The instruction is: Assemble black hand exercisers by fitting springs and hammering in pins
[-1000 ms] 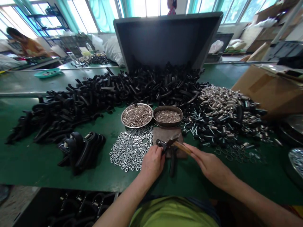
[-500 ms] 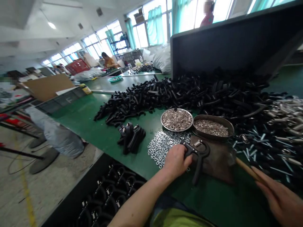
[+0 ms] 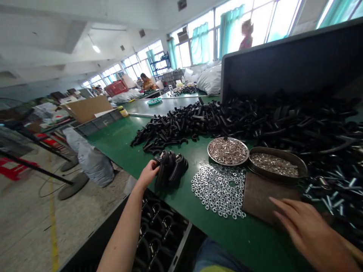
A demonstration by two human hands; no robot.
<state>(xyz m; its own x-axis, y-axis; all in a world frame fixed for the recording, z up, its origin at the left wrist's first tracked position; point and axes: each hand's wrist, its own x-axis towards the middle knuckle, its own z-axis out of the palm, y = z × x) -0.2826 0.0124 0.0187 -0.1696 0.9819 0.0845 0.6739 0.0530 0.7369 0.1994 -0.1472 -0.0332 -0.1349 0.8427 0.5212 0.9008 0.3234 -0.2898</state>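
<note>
My left hand (image 3: 148, 174) has its fingers closed at the near-left end of a small stack of black hand grip exercisers (image 3: 177, 170) with metal springs. It grips the leftmost hand grip exerciser (image 3: 161, 175); the fingertips are partly hidden behind it. My right hand (image 3: 304, 224), slightly blurred, has its fingers stretched out above a flat brown metal block (image 3: 259, 200). A wooden tool handle (image 3: 352, 247) shows under the right wrist; its head is not visible. Many loose silver nuts (image 3: 218, 189) lie left of the block.
A round dish of small metal pins (image 3: 228, 151) and an oval tin of small parts (image 3: 273, 165) stand behind the block. Beyond lies a large heap of black handles (image 3: 241, 117) against a dark bin (image 3: 289, 64). Bolts (image 3: 331, 196) lie at right. A crate of exercisers (image 3: 154, 238) sits below the table edge.
My left hand has moved left from the block to the stack, carrying a hand grip exerciser. My right hand has loosened from the wooden handle and moved over the block. The view has shifted left.
</note>
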